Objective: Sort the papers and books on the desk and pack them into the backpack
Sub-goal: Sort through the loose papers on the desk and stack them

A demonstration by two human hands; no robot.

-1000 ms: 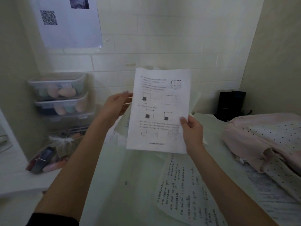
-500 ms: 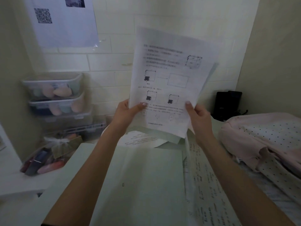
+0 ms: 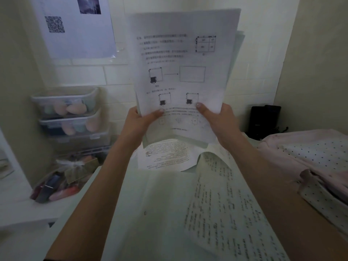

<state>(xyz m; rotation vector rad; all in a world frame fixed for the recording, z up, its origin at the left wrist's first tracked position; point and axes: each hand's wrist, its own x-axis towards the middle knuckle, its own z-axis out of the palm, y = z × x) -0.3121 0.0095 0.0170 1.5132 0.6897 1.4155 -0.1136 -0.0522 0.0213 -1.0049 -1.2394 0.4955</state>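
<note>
A stack of printed sheets (image 3: 184,72) with square diagrams stands upright above the desk. My left hand (image 3: 139,123) grips its lower left edge, thumb on the front page. My right hand (image 3: 220,119) grips the lower right edge the same way. More sheets show behind the front page at the right. Under the stack a printed page (image 3: 165,155) lies flat on the desk. A handwritten sheet (image 3: 224,204) lies curled to its right, partly under my right forearm. The pink dotted backpack (image 3: 308,159) lies at the right.
Stacked clear boxes (image 3: 69,113) with pastel sponges stand at the left wall, with a bag of small items (image 3: 62,178) below them. A poster with a QR code (image 3: 75,25) hangs on the tiled wall. A black device (image 3: 265,119) sits in the back right corner.
The stack has risen and come closer to the camera. My left hand moved from its left side onto the lower left edge, so both hands now hold it upright.
</note>
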